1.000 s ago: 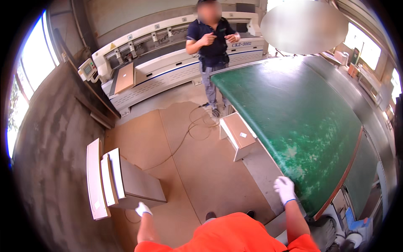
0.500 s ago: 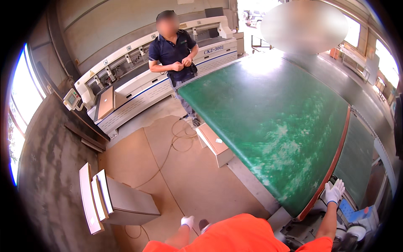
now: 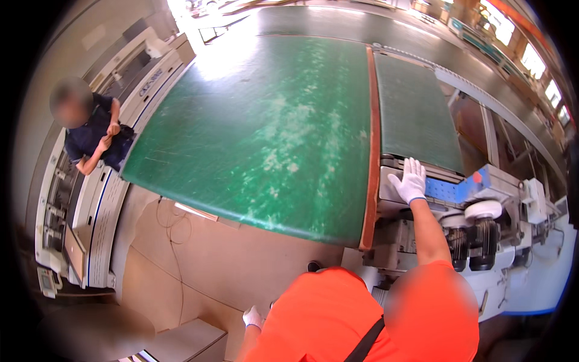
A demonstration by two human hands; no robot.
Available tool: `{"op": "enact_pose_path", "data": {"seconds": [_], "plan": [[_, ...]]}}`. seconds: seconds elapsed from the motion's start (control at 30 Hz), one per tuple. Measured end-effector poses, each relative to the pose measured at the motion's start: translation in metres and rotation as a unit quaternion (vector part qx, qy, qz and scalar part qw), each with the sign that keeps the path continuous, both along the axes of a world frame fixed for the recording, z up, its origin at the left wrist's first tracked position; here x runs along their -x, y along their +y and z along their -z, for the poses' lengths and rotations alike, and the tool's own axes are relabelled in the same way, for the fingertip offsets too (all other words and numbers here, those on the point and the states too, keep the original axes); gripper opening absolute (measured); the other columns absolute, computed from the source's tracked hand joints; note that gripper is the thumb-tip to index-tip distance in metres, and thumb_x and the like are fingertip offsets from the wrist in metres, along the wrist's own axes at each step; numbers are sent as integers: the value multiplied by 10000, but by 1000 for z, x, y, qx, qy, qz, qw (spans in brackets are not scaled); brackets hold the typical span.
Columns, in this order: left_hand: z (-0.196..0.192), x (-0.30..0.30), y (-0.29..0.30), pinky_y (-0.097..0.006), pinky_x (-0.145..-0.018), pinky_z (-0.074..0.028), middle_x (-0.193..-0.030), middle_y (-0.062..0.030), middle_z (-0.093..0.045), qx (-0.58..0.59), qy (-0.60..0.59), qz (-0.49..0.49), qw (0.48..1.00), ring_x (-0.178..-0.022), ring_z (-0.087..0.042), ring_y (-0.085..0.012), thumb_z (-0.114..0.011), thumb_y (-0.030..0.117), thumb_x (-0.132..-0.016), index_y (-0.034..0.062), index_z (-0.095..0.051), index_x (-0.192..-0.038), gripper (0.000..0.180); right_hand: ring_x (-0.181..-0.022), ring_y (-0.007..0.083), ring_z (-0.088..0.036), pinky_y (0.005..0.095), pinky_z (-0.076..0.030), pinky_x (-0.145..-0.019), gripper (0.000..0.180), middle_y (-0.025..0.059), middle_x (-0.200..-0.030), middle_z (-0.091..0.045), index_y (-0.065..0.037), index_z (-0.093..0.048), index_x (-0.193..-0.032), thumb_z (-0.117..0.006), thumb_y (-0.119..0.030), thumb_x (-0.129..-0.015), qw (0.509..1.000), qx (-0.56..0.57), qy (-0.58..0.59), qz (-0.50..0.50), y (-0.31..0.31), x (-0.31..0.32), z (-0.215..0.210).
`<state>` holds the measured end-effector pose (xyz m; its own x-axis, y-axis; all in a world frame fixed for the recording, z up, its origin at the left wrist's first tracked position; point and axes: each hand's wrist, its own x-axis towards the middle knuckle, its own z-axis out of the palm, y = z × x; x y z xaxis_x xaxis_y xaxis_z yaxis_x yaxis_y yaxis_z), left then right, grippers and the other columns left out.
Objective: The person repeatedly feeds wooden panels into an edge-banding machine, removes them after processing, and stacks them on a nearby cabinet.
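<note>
My right hand (image 3: pixel 411 181), in a white glove, lies flat with its fingers stretched out on the metal edge of a machine (image 3: pixel 389 187). It is just right of the brown-red strip (image 3: pixel 370 151) along the side of a wide green conveyor belt (image 3: pixel 253 127). A blue perforated bracket (image 3: pixel 449 188) sits close beside the hand. My left hand (image 3: pixel 253 316), gloved in white too, hangs low by my side with its fingers curled in. I see nothing in it, and it touches nothing.
At the left a person in a dark shirt (image 3: pixel 96 139) stands between the belt and a long white machine (image 3: pixel 105 229). A cable (image 3: pixel 175 247) trails over the brown floor sheets. Grey panels (image 3: pixel 184 344) are at the lower left. Dark motors (image 3: pixel 482 241) stick out at the right.
My view has swung right, so the belt and the person now appear further left. My right hand stays on the machine's edge, and my left hand still hangs low.
</note>
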<state>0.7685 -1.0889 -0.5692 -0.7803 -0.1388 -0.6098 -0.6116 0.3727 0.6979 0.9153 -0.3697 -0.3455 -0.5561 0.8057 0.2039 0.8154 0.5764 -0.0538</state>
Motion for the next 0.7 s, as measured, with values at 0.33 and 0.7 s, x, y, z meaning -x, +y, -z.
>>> {"op": "enact_pose_path", "data": {"seconds": [0.33,0.7], "plan": [[-6,-7,-42,-435,-568,-425,-682,-89,-606,116,93,200,968,-575,-529,-223,-610,167,-879,-46,-636,-772,240,-1525,363,-303,494,-175,-1260,964,214,-1610,-396,11,-383,-1552,-565,-690,-916,1000,-6,1,-5,3,-10,-8],[40,-13,-53,-528,-747,-530,-796,-253,-683,370,114,483,785,-843,-673,-471,-705,226,-739,13,-658,-835,239,-1511,361,-323,489,-176,-1265,950,222,-1592,-418,27,-419,-1524,-584,-676,-907,999,13,10,40,11,-17,-29]]}}
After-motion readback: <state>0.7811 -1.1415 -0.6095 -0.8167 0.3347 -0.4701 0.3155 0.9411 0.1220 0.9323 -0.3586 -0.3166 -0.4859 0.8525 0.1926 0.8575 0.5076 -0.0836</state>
